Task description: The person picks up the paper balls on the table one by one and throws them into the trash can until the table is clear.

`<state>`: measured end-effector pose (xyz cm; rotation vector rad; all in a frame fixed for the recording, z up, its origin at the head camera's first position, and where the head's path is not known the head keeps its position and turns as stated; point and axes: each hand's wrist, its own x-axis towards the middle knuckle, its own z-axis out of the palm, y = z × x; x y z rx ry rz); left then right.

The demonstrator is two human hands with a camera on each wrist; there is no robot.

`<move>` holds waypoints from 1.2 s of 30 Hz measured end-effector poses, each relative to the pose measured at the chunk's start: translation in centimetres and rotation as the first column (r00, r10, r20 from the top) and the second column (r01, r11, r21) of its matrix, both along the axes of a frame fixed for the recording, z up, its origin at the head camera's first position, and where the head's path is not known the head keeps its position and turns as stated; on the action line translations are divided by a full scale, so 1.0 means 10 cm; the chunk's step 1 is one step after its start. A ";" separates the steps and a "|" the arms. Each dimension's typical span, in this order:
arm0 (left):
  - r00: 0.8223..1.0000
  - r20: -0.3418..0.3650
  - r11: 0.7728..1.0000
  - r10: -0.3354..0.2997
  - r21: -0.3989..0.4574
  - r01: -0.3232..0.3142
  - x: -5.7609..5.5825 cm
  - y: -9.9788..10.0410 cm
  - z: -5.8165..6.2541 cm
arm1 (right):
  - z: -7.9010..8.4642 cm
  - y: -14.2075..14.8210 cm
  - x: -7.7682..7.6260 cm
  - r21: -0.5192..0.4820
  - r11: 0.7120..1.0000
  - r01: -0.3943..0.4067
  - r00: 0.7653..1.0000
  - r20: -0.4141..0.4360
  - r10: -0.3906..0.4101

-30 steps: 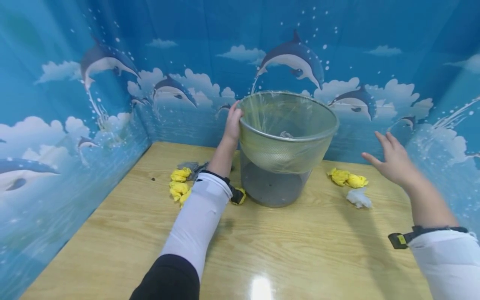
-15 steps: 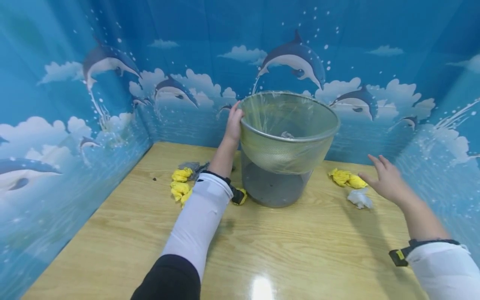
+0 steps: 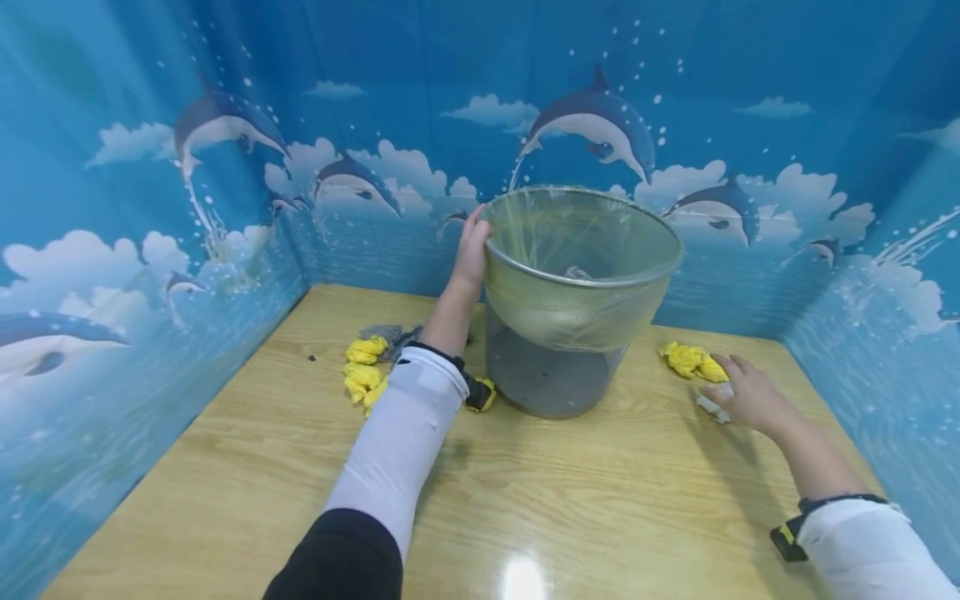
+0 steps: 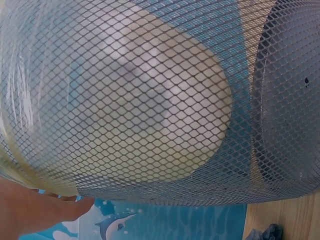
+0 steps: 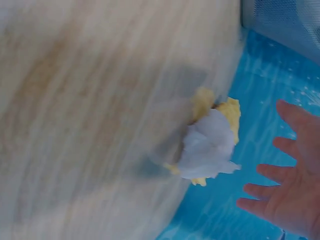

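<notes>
A wire mesh wastebasket (image 3: 551,383) stands on the wooden table, lined with a thin see-through plastic bag (image 3: 570,312) folded over its rim. At the left of that rim my left hand (image 3: 471,254) grips the edge; the left wrist view shows the fingers (image 4: 75,207) right at the bag's fold. Over the right part of the table, my right hand (image 3: 753,400) is held with spread fingers above a crumpled white wad (image 3: 712,408), partly covering it. In the right wrist view, this hand holds nothing. Beside the white wad lie crumpled yellow wads (image 3: 684,360).
Left of the basket lie several yellow wads (image 3: 363,379) and grey wads (image 3: 382,332), partly behind the left forearm. A small crumpled piece (image 3: 577,273) shows inside the basket. Dolphin-printed curtains (image 3: 420,83) close off the back and sides of the table (image 3: 247,467).
My right hand has come down and slightly left, from above the table's back right to over the white wad. The left hand keeps its grip on the rim; the basket stays put.
</notes>
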<state>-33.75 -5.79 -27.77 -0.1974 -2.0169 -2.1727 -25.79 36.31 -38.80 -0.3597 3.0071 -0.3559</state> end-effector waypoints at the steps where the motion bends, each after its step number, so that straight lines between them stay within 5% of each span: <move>1: 1.000 0.001 1.000 0.000 0.002 0.000 0.00 0.00 0.00 | -0.03 0.00 0.00 0.005 1.000 -0.005 1.000 0.005 0.005; 9: 1.000 -0.002 1.000 -0.002 0.004 0.002 0.01 0.01 0.02 | -0.19 0.01 -0.02 0.034 0.998 -0.061 0.997 -0.037 0.062; 16: 1.000 0.000 1.000 0.000 -0.008 0.000 0.02 0.02 0.01 | -0.28 0.02 -0.01 0.023 0.999 -0.035 0.999 0.014 0.035; 36: 1.000 -0.003 1.000 -0.005 -0.001 0.005 0.00 0.00 0.01 | -0.45 0.14 -0.10 0.004 0.998 -0.069 0.998 -0.003 0.069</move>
